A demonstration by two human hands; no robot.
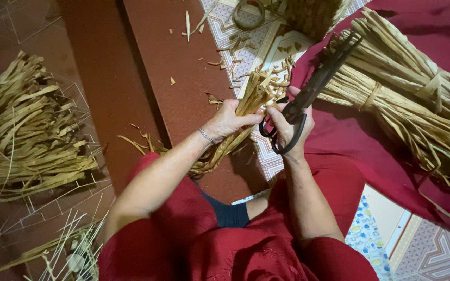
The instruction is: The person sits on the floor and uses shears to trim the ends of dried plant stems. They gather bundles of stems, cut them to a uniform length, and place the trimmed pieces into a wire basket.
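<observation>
My left hand (229,118) grips a small bundle of dry straw-coloured leaf strips (250,99), its cut ends pointing up and away from me. My right hand (290,129) holds large black scissors (316,86) by the loop handles, fingers through them, blades closed and pointing up to the right. The scissor hand touches the bundle's right side. A thin bracelet (207,136) sits on my left wrist. Both forearms reach out over my red-clothed lap (246,244).
A large tied sheaf of dry strips (417,99) lies on a dark red cloth (355,156) at right. A loose heap of strips (24,130) sits at left. A woven basket (308,15) and a ring (249,14) are at the top. Small cuttings litter the red-brown floor (183,67).
</observation>
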